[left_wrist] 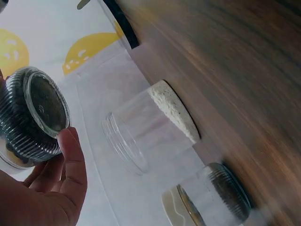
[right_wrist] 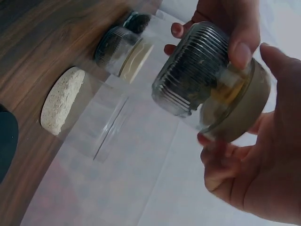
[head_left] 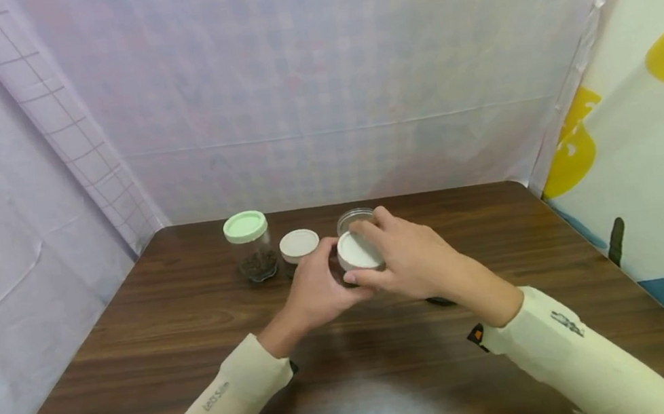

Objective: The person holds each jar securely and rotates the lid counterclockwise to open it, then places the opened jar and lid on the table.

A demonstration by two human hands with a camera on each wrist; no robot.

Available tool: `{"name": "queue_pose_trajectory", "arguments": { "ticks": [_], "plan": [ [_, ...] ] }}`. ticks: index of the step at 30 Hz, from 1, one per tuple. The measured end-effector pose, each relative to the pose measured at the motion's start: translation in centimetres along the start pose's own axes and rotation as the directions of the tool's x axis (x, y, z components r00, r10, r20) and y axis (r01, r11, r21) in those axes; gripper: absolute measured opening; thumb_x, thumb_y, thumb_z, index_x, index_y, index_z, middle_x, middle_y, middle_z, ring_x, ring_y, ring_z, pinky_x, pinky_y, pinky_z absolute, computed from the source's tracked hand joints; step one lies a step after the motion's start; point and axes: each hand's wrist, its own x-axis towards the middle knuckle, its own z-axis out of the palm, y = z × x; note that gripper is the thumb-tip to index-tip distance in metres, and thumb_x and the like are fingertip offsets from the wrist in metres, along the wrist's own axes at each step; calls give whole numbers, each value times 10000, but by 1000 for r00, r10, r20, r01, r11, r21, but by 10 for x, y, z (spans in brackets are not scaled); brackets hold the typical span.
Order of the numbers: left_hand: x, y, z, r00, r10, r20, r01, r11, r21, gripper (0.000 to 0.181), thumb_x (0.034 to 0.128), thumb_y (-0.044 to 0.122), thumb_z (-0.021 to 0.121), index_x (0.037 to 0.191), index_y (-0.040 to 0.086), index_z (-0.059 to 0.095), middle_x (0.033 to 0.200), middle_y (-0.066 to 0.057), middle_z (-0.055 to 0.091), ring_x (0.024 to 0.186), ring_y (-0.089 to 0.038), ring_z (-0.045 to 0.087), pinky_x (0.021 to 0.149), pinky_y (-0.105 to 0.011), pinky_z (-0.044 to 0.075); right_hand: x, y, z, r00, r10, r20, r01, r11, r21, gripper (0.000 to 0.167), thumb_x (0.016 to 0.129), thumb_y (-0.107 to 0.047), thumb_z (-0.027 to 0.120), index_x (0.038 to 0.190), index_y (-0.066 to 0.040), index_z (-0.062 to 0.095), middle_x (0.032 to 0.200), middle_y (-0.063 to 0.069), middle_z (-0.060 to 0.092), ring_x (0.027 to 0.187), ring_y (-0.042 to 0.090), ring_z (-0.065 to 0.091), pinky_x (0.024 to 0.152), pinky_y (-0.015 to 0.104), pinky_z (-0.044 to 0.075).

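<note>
You have the ribbed jar (right_wrist: 195, 70) in both hands, raised off the table (head_left: 168, 335), on your side of the powder jar (left_wrist: 150, 123). Your left hand (head_left: 320, 290) grips its glass body, fingers and thumb curled round it. Your right hand (head_left: 408, 256) grips its white lid (head_left: 358, 250), thumb at the near edge and fingers bent over the far edge. The lid sits on the glass; you cannot tell how tightly. The powder jar stands upright, its mouth uncovered, with a pale, crumbly layer at the bottom. Left of the powder jar stands the short jar (head_left: 299, 243), white-lidded; farther left of it is the green-lidded jar (head_left: 253, 250), with dark bits inside. Right of the powder jar and nearer you, a dark object (head_left: 440, 301) shows only partly.
</note>
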Motion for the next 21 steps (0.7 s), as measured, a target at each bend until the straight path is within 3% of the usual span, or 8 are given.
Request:
{"name": "queue_pose_trajectory", "arguments": {
  "ticks": [4, 9, 14, 21],
  "plan": [
    [-1, 3, 6, 1000, 11, 20, -12, 1000, 14, 714, 710, 394, 898, 1280, 112, 575, 1092, -21, 707, 919, -127, 678, 777, -331, 577, 2, -4, 1, 999, 31, 8, -31, 997, -68, 672, 914, -707, 549, 1378, -221, 540, 1091, 62, 505, 711, 156, 540, 538, 310, 457],
    [-4, 9, 11, 999, -14, 36, 13, 1000, 16, 803, 713, 443, 899, 1352, 108, 545, 1157, -39, 700, 987, -165, 686, 822, -373, 581, 3, -5, 0, 998, 68, 9, -67, 994, -92, 618, 915, -680, 542, 1266, -172, 561, 1055, 65, 494, 646, 177, 524, 504, 313, 437],
    [-3, 14, 17, 998, -34, 57, 32, 999, 30, 874, 705, 485, 903, 1403, 138, 505, 1199, -7, 683, 1030, -145, 677, 853, -346, 565, 3, -5, -2, 995, 99, 25, -97, 992, -85, 653, 916, -710, 513, 1251, -150, 555, 1051, 68, 486, 610, 204, 520, 486, 316, 423],
    [1, 17, 23, 1000, 18, 22, -17, 1000, -13, 826, 690, 398, 923, 1362, 110, 539, 1135, -41, 723, 994, -151, 711, 805, -283, 581, 2, -1, -2, 997, 81, 0, -81, 994, -75, 636, 904, -711, 535, 1193, -145, 561, 1007, 57, 485, 586, 196, 509, 465, 302, 406]
  ]
}}
